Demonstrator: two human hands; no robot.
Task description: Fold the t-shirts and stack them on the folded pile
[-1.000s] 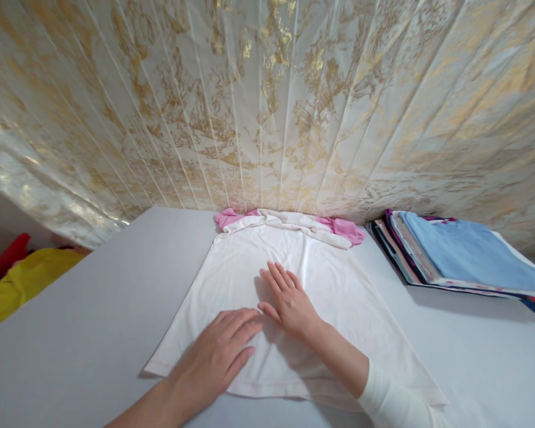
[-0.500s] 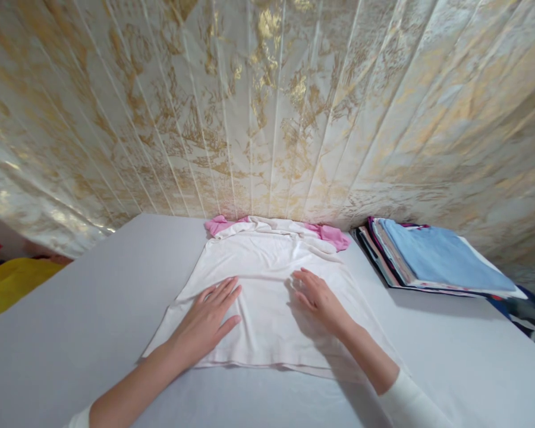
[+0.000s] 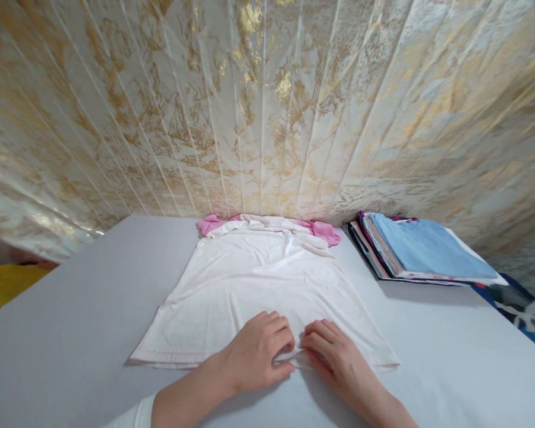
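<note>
A white shirt with pink sleeves lies spread on the white table, its hem toward me and its upper part bunched at the far end. At the middle of the near hem, my left hand curls its fingers and thumb around the edge of the fabric. Close beside it on the right, my right hand pinches the same hem, lifting a small fold between the two hands. Shallow wrinkles run across the shirt's middle. The fingertips are partly hidden by the cloth and the hands.
A stack of folded clothes, light blue on top, sits at the back right of the table. Dark blue patterned fabric lies at the right edge. Yellow cloth shows at far left. A gold-patterned curtain hangs behind.
Both hands have moved from the shirt's middle back toward me and closer together. Their spread fingers have closed on the near hem. The view has shifted slightly.
</note>
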